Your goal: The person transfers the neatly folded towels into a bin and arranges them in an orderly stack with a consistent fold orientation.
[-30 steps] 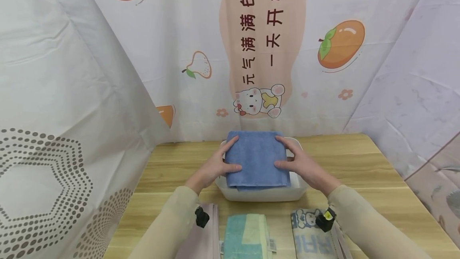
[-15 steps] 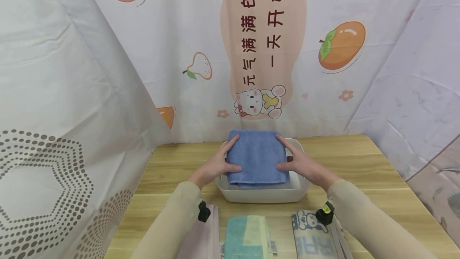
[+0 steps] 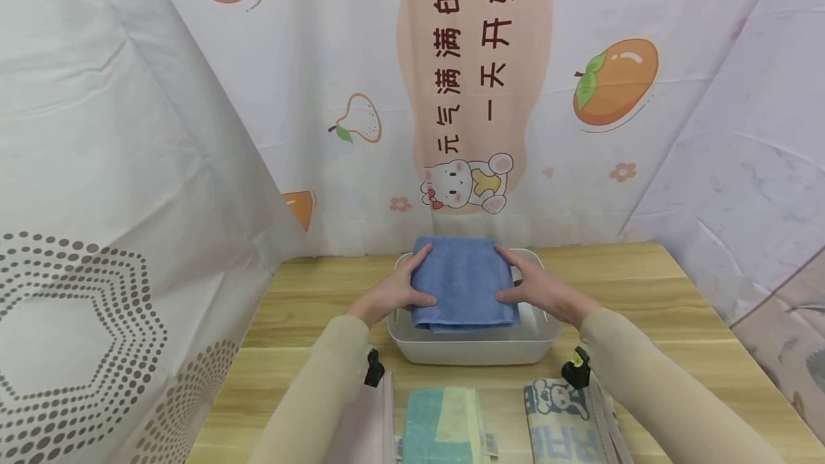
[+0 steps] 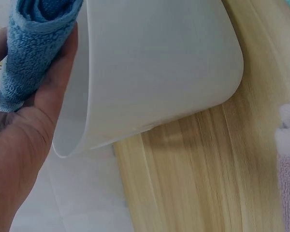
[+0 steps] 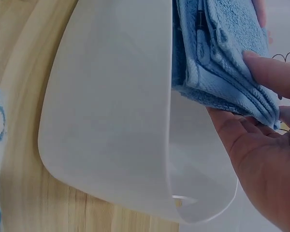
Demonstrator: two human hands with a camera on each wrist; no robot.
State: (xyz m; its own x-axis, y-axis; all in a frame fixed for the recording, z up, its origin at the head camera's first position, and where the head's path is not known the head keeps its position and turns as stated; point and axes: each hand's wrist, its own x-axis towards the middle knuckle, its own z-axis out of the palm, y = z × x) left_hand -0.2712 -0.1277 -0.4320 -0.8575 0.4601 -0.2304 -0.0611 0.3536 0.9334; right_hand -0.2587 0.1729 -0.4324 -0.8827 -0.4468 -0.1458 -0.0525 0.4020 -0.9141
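Observation:
A folded blue towel (image 3: 462, 281) is held level at the mouth of a white plastic basin (image 3: 470, 353). My left hand (image 3: 392, 294) grips its left side, thumb on top and other fingers around the edge. On the opposite side my right hand (image 3: 540, 292) holds it the same way. In the right wrist view the stacked layers of the towel (image 5: 222, 63) show between thumb and fingers, at the basin's rim. From the left wrist, a rolled fold of the towel (image 4: 38, 53) lies in the palm beside the basin wall (image 4: 159, 63).
Along the near side of the wooden table (image 3: 309, 299) lie a pink towel (image 3: 364, 424), a teal and yellow folded towel (image 3: 441, 424) and a blue and cream patterned towel (image 3: 563, 421). A printed curtain (image 3: 361, 34) hangs behind the table's far edge.
Both hands still grip the blue towel. It has shifted slightly right and its near edge sits a little higher in the head view, baring more of the basin's inside.

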